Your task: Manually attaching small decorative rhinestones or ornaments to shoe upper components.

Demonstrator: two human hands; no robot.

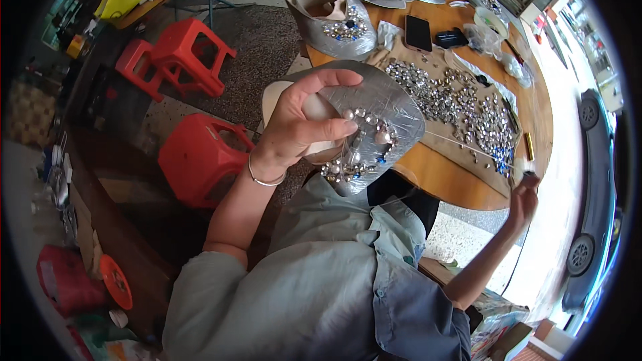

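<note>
My left hand grips a curved silver piece wrapped in clear plastic, its thumb on the front and its fingers over the top edge. Pearls, clear stones and a few blue ones form a beaded ornament on that piece. A thin pale thread stretches from the piece across the table toward my right hand. This hand is raised past the table's right edge, fingers pinched together at the thread's end. Something small and dark shows at its fingertips; whether a needle is there I cannot tell.
Loose clear and blue stones lie on a tan cloth on the round wooden table. Behind stand another decorated silver piece, a phone and plastic bags. Red stools are on the left; a car is outside, right.
</note>
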